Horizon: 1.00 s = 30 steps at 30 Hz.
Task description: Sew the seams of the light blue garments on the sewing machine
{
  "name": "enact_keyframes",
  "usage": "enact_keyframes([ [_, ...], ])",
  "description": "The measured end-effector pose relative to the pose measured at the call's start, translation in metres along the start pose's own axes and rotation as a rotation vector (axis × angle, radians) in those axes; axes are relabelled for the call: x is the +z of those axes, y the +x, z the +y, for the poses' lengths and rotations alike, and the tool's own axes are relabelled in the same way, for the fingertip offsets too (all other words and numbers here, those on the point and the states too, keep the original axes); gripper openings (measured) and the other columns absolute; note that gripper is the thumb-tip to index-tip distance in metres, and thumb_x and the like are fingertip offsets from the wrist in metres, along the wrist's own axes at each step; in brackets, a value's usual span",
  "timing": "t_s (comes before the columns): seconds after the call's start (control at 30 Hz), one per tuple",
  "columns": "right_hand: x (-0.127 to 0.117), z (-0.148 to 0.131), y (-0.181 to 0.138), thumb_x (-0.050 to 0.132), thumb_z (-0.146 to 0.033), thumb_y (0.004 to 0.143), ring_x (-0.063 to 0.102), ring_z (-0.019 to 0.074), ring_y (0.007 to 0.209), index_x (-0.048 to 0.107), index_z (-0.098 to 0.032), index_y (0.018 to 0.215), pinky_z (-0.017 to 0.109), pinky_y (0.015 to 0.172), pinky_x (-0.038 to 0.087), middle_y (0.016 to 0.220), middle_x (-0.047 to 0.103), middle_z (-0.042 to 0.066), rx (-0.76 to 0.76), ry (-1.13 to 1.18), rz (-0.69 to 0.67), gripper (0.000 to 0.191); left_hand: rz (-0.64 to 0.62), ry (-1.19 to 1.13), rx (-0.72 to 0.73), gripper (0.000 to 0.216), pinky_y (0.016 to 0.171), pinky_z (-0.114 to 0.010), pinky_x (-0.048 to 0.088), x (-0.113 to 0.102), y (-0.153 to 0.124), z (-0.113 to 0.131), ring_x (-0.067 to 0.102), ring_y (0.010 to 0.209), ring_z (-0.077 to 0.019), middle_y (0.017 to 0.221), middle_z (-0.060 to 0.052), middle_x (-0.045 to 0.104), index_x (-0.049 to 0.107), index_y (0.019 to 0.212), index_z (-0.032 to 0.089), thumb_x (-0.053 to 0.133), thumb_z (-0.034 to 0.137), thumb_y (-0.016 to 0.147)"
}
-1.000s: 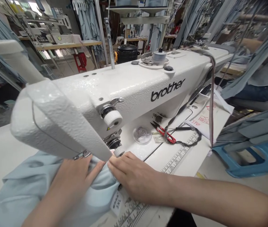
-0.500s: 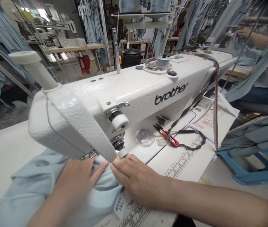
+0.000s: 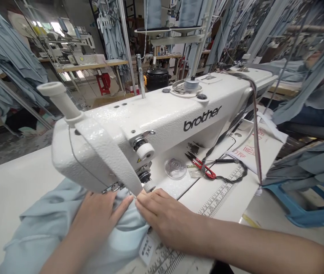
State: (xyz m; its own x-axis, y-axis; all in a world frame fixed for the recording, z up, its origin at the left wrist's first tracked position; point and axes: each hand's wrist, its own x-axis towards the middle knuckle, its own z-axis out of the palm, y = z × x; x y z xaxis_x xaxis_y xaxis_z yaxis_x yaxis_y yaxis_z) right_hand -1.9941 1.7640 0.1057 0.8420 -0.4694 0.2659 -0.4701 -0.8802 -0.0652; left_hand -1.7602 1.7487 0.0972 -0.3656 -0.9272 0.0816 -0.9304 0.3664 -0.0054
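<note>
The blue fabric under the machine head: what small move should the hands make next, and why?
Probably ease the fabric slightly forward under the head. Both hands, left and right, lie flat on it, fingertips meeting just before the needle area, which the head hides.

Lighting, your view: bright, even daylight from windows (image 3: 56, 28) upper left; soft shadows. Glossy sheen on sewing machine (image 3: 150, 121). Edges bowed; upper right corner dark, blurred.
</note>
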Motion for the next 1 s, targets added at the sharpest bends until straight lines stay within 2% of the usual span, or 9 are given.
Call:
enact_keyframes([
  [0.17, -0.001, 0.001, 0.002, 0.037, -0.012, 0.096, 0.038, 0.0303, 0.134, 0.047, 0.003, 0.135, 0.039, 0.105, 0.037, 0.14, 0.048, 0.021, 0.006, 0.011, -0.037, 0.043, -0.048, -0.034, -0.023, 0.059, 0.087, -0.051, 0.042, -0.004, 0.001, 0.002, 0.064, 0.081, -0.0294, 0.074, -0.006, 0.069, 0.063, 0.075, 0.022, 0.024, 0.062, 0.095],
  [0.27, -0.002, 0.001, 0.003, 0.034, -0.014, 0.099, 0.036, 0.0294, 0.135, 0.044, 0.003, 0.138, 0.038, 0.107, 0.036, 0.143, 0.046, 0.02, 0.016, 0.024, -0.064, 0.044, -0.06, -0.054, -0.056, 0.063, 0.089, -0.052, 0.041, -0.006, 0.004, 0.001, 0.064, 0.085, -0.031, 0.077, -0.008, 0.069, 0.062, 0.071, 0.02, 0.024, 0.065, 0.093],
  [0.4, -0.003, 0.001, 0.004, 0.032, -0.015, 0.1, 0.033, 0.0284, 0.138, 0.04, 0.002, 0.141, 0.037, 0.108, 0.035, 0.147, 0.041, 0.02, 0.041, 0.043, -0.088, 0.045, -0.074, -0.083, -0.053, 0.066, 0.085, -0.053, 0.042, -0.006, 0.007, -0.001, 0.064, 0.08, -0.0315, 0.075, -0.009, 0.07, 0.062, 0.069, 0.021, 0.02, 0.065, 0.093],
  [0.57, -0.003, -0.002, 0.001, 0.033, -0.013, 0.1, 0.032, 0.0275, 0.139, 0.041, 0.002, 0.141, 0.037, 0.11, 0.034, 0.147, 0.041, 0.02, 0.059, 0.065, -0.09, 0.045, -0.007, -0.086, -0.04, 0.06, 0.085, -0.05, 0.042, -0.007, 0.005, 0.003, 0.063, 0.08, -0.0298, 0.075, -0.009, 0.07, 0.063, 0.071, 0.021, 0.025, 0.062, 0.093],
  [0.7, 0.003, -0.002, -0.001, 0.038, -0.012, 0.097, 0.031, 0.028, 0.139, 0.038, 0.002, 0.142, 0.039, 0.11, 0.033, 0.147, 0.04, 0.021, 0.059, 0.094, -0.05, 0.048, 0.072, -0.079, -0.02, 0.054, 0.085, -0.045, 0.044, -0.007, 0.002, 0.005, 0.062, 0.076, -0.0258, 0.067, -0.006, 0.067, 0.064, 0.071, 0.022, 0.031, 0.058, 0.094],
  [0.8, 0.004, 0.001, 0.003, 0.042, -0.012, 0.094, 0.034, 0.0263, 0.136, 0.039, 0.001, 0.141, 0.037, 0.107, 0.036, 0.144, 0.045, 0.02, 0.067, 0.117, -0.028, 0.049, 0.097, -0.08, 0.006, 0.054, 0.088, -0.047, 0.046, -0.004, 0.006, 0.001, 0.062, 0.072, -0.0248, 0.062, -0.005, 0.063, 0.064, 0.07, 0.021, 0.031, 0.056, 0.095],
  [0.9, 0.0, -0.004, 0.007, 0.044, -0.006, 0.091, 0.038, 0.0266, 0.131, 0.042, 0.0, 0.138, 0.039, 0.103, 0.039, 0.138, 0.048, 0.021, 0.076, 0.11, -0.02, 0.048, 0.129, -0.091, 0.03, 0.053, 0.093, -0.052, 0.045, -0.003, 0.002, -0.004, 0.064, 0.091, -0.0295, 0.083, -0.01, 0.069, 0.066, 0.085, 0.017, 0.032, 0.055, 0.096],
  [0.93, -0.001, -0.009, 0.008, 0.045, -0.004, 0.089, 0.042, 0.0273, 0.127, 0.046, 0.0, 0.134, 0.04, 0.1, 0.041, 0.133, 0.051, 0.021, 0.075, 0.107, -0.024, 0.045, 0.149, -0.102, 0.045, 0.052, 0.096, -0.052, 0.045, -0.004, -0.004, -0.004, 0.062, 0.103, -0.0312, 0.098, -0.013, 0.07, 0.066, 0.098, 0.015, 0.033, 0.055, 0.096],
  [1.0, -0.005, -0.026, 0.006, 0.049, -0.005, 0.088, 0.051, 0.0274, 0.111, 0.057, -0.004, 0.119, 0.041, 0.095, 0.044, 0.116, 0.059, 0.018, 0.03, 0.105, -0.047, 0.032, 0.195, -0.118, 0.088, 0.049, 0.102, -0.051, 0.043, -0.009, -0.028, 0.003, 0.052, 0.125, -0.0314, 0.129, -0.013, 0.061, 0.055, 0.126, 0.017, 0.037, 0.051, 0.096],
])
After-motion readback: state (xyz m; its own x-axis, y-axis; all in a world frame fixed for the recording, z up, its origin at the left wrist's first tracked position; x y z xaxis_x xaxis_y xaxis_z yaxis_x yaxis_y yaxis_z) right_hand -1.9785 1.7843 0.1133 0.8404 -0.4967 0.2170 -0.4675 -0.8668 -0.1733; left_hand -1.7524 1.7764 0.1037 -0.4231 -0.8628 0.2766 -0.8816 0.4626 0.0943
